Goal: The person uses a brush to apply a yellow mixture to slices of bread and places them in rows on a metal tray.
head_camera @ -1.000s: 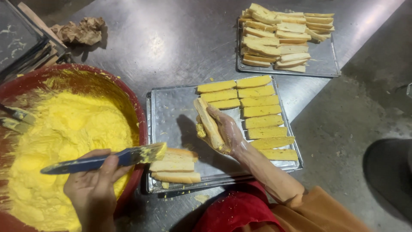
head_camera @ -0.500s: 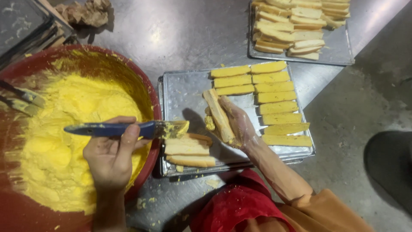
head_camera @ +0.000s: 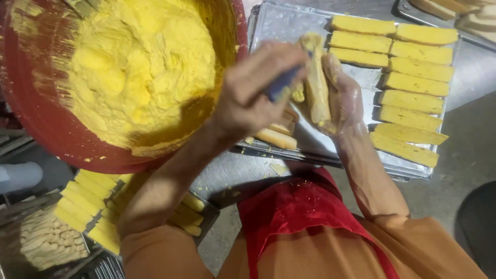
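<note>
My left hand (head_camera: 253,93) grips a blue-handled knife (head_camera: 281,88) and presses its blade against a long bread stick (head_camera: 316,82). My right hand (head_camera: 341,98) holds that bread stick upright over a metal tray (head_camera: 289,26). Yellow spread smears the stick and my right palm. On the tray lie two rows of yellow-coated sticks (head_camera: 413,77), and a few plain sticks (head_camera: 276,134) sit under my hands. A big red bowl (head_camera: 46,129) full of yellow spread (head_camera: 139,72) stands to the left.
Another tray (head_camera: 465,20) with sticks shows at the top right corner. Below the table edge, a lower tray holds more coated sticks (head_camera: 88,201) and pale sticks (head_camera: 46,240). A red apron (head_camera: 299,212) and orange sleeves fill the bottom.
The view has tilted down and closer. My left hand moved right from the bowl's rim with the knife, and its blade now meets the stick held in my right hand.
</note>
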